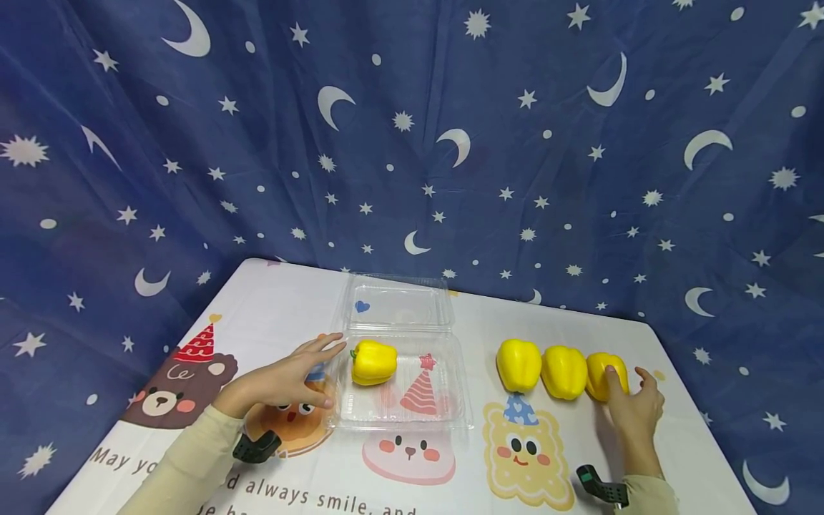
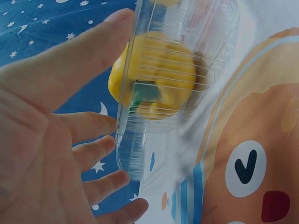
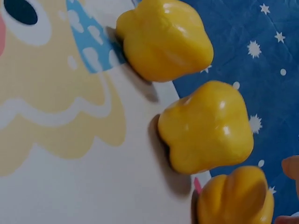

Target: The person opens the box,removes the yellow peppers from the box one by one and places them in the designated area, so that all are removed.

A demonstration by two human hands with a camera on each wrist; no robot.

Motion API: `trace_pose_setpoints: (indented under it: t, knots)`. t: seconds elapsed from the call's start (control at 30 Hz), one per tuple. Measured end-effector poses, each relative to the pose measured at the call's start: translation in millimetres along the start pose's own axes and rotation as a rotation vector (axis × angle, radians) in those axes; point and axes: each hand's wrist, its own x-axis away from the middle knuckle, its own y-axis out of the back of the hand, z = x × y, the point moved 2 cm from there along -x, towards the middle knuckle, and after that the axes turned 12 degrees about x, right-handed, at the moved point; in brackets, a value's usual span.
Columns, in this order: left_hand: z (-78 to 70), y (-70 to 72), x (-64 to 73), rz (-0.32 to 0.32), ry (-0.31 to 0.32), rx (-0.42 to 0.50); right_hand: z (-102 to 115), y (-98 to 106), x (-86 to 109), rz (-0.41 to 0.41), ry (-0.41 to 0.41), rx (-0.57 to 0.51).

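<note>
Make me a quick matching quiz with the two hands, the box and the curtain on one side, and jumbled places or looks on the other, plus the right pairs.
1. Left hand
2. Right hand
3. Box
4. Curtain

A. at the rightmost pepper
B. dark blue, with moons and stars
C. at the box's left side
D. clear, one pepper inside

Pairs: 1-C, 2-A, 3-D, 4-B

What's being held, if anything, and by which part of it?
Nothing looks held: the right hand is spread at the rightmost yellow bell pepper, the left hand open at the side of the clear plastic container.
</note>
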Motion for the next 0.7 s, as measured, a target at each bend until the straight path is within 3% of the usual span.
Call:
trace_pose_setpoints:
  t: [0.17,0.43,0.7]
  knots:
    - [-1.4,0.3,0.9,-0.007,-0.004,-0.013,9.0,7.1,4.7,-0.065,0.028,-0.036]
    - [-2.6,-0.8,0.8,-0.009,-0.006,-0.023,26.6,12.6,16.8,-0.106,0.097,-0.092]
    - [-4.1,-0.7,1.4,-0.017,-0.024,-0.032,48.6,11.7,30.8,-0.061,0.167,-0.148]
